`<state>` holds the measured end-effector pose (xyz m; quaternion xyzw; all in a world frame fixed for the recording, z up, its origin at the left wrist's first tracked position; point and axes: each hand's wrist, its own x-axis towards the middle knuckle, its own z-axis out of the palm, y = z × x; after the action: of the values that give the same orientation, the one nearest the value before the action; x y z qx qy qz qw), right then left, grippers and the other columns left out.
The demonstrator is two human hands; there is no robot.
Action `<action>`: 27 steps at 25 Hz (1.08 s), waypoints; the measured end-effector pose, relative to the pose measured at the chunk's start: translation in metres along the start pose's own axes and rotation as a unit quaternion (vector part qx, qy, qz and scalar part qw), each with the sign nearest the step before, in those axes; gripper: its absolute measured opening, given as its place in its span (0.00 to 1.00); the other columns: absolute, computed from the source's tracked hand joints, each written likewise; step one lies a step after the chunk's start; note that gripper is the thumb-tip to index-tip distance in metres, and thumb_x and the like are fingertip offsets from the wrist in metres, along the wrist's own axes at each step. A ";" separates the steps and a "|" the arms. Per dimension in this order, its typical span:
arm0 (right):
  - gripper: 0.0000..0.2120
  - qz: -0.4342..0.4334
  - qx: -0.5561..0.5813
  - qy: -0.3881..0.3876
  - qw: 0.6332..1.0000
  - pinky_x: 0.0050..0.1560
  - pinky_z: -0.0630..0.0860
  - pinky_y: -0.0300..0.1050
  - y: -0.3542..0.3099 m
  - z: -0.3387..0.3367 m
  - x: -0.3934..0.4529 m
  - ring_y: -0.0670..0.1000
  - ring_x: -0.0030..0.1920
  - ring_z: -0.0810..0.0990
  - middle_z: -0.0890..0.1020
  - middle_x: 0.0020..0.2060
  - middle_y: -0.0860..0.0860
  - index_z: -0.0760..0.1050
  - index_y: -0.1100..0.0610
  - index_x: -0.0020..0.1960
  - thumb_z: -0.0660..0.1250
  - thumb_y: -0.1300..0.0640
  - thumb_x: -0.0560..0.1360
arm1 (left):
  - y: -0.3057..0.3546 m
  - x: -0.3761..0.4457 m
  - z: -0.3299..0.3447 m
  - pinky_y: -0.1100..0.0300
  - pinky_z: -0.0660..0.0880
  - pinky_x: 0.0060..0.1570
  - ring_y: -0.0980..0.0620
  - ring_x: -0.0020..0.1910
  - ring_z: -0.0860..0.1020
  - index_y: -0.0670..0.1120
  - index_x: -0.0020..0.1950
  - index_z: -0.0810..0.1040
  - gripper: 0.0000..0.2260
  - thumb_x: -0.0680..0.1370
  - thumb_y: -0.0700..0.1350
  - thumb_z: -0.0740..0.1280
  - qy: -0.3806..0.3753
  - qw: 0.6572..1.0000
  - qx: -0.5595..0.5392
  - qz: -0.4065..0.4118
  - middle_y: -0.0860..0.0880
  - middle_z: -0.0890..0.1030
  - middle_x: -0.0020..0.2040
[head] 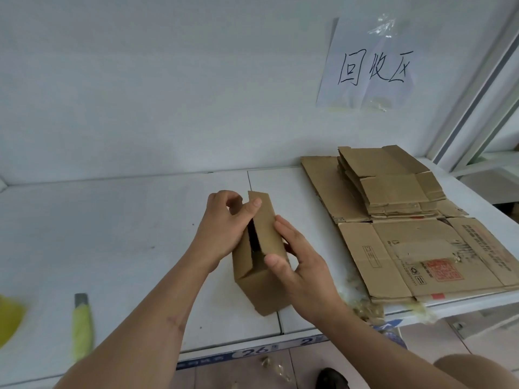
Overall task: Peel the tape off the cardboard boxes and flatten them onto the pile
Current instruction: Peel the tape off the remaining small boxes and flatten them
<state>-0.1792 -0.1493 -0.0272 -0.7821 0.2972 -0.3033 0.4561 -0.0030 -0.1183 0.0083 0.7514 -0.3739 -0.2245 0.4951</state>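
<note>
A small brown cardboard box (262,287) stands on the white shelf (126,220), its top flaps parted with a dark gap between them. My left hand (224,223) grips the left side and its thumb presses the raised far flap. On the box's right side, my right hand (300,265) holds it with the thumb on the near edge of the right flap. The pile of flattened cardboard (393,203) lies to the right on the shelf, smaller sheets stacked on a large printed one.
A utility knife with a yellow-green handle (81,327) lies near the shelf's front left edge, next to a yellow object (8,318). Crumpled tape scraps (368,310) sit at the front edge and on the floor. A paper sign (370,68) hangs on the wall.
</note>
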 end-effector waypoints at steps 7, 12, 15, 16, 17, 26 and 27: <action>0.29 0.051 0.116 0.119 0.985 0.44 0.74 0.30 0.000 0.022 0.004 0.41 0.47 0.79 0.82 0.43 0.41 0.78 0.47 0.61 0.46 0.33 0.77 | 0.000 -0.002 -0.022 0.59 0.72 0.37 0.52 0.42 0.75 0.43 0.58 0.73 0.10 0.82 0.49 0.62 -0.042 0.974 -0.187 -0.119 0.46 0.76 0.49; 0.30 0.029 0.115 0.154 0.981 0.38 0.72 0.32 0.001 0.030 0.006 0.41 0.39 0.79 0.80 0.34 0.37 0.79 0.48 0.51 0.45 0.32 0.75 | -0.002 0.009 -0.047 0.67 0.75 0.30 0.51 0.44 0.77 0.42 0.55 0.73 0.11 0.76 0.43 0.72 -0.130 0.985 -0.026 -0.111 0.45 0.76 0.51; 0.25 -0.035 0.118 0.136 0.983 0.51 0.75 0.33 0.003 0.035 0.003 0.41 0.55 0.80 0.83 0.51 0.37 0.78 0.46 0.61 0.47 0.36 0.79 | -0.001 0.015 -0.053 0.59 0.79 0.44 0.52 0.46 0.79 0.50 0.61 0.70 0.25 0.69 0.51 0.78 -0.159 0.978 0.086 -0.104 0.50 0.75 0.53; 0.26 -0.057 0.112 0.131 0.983 0.57 0.75 0.36 0.004 0.038 0.002 0.44 0.60 0.79 0.82 0.56 0.39 0.77 0.48 0.63 0.48 0.37 0.80 | -0.001 0.017 -0.056 0.56 0.78 0.50 0.52 0.47 0.79 0.51 0.62 0.70 0.28 0.67 0.53 0.79 -0.171 0.973 0.109 -0.108 0.51 0.76 0.53; 0.26 -0.073 0.101 0.128 0.984 0.61 0.74 0.39 0.005 0.042 0.001 0.45 0.63 0.78 0.81 0.59 0.42 0.78 0.50 0.64 0.48 0.37 0.81 | -0.003 0.018 -0.057 0.54 0.77 0.53 0.51 0.48 0.79 0.52 0.63 0.71 0.30 0.66 0.54 0.79 -0.186 0.968 0.128 -0.111 0.51 0.77 0.53; 0.27 -0.006 0.072 0.194 0.978 0.33 0.69 0.34 -0.005 0.048 0.011 0.42 0.33 0.75 0.79 0.32 0.39 0.78 0.39 0.46 0.46 0.25 0.74 | -0.019 0.010 -0.069 0.71 0.73 0.38 0.57 0.51 0.79 0.49 0.62 0.79 0.14 0.80 0.52 0.66 -0.166 0.984 -0.015 -0.060 0.55 0.81 0.55; 0.28 -0.006 0.071 0.197 0.978 0.32 0.68 0.33 -0.004 0.048 0.011 0.42 0.33 0.75 0.78 0.32 0.40 0.78 0.39 0.46 0.46 0.25 0.73 | -0.019 0.007 -0.068 0.69 0.75 0.37 0.54 0.51 0.80 0.48 0.61 0.80 0.14 0.81 0.53 0.63 -0.141 0.983 -0.072 -0.089 0.53 0.83 0.54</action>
<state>-0.1359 -0.1299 -0.0403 -0.6742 0.3538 -0.4750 0.4412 0.0559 -0.0803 0.0194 0.7048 -0.3548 -0.3977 0.4681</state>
